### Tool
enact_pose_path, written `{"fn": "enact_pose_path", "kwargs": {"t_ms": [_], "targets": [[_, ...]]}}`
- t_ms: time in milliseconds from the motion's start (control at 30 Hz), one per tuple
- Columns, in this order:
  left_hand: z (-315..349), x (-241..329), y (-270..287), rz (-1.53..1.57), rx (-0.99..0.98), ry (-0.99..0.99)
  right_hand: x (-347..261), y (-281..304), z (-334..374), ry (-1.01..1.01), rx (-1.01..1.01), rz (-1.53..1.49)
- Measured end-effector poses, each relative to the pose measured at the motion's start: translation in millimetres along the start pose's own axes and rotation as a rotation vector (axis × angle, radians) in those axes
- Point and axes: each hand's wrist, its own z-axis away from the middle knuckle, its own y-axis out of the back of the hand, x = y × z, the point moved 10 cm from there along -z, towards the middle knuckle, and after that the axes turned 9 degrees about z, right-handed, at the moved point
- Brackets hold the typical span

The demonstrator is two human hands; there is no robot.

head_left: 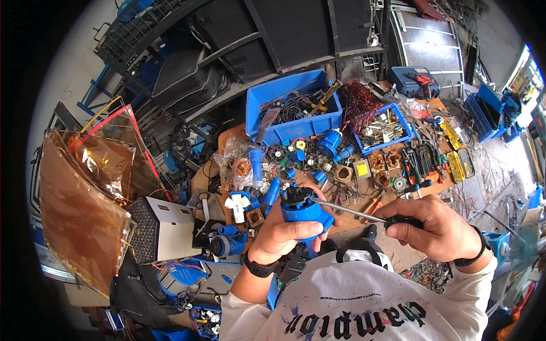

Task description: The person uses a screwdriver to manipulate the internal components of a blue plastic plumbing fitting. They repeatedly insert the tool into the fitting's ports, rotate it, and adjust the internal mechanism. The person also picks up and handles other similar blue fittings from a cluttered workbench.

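Note:
My left hand (pixel 277 237) is wrapped around a blue industrial plug connector (pixel 304 215), held above the near edge of the bench. The connector's open end faces up and shows a dark insert with contacts. In my right hand (pixel 441 227) is a screwdriver (pixel 359 213), gripped by its dark green handle. Its long metal shaft points left, and the tip reaches the insert at the connector's rim. Whether the tip sits in a screw is too small to tell. Just beyond my left hand, more blue connector parts (pixel 272 192) lie on the bench.
The wooden bench (pixel 392 196) is crowded with parts and tools. At its back stand a blue crate (pixel 290 133) of cables and a blue tray (pixel 385 131) of metal pieces. Pliers (pixel 372 208) lie near the screwdriver. A drill (pixel 422 84) rests on a case at the far right.

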Motion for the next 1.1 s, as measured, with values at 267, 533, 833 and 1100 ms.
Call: {"fn": "enact_pose_path", "kwargs": {"t_ms": [267,533,833,1100], "targets": [[1,11,0,-0.141,0.043,-0.058,4,-9,-3,-0.014,-0.033,-0.074],[2,14,8,-0.149,0.05,-0.064,31,-41,-10,-0.207,-0.175,-0.503],[2,10,6,0.11,-0.086,-0.076,34,-66,-19,-0.136,-0.343,-0.912],[0,15,-5,0.284,-0.228,-0.053,28,-38,-18,-0.096,-0.144,-0.579]]}}
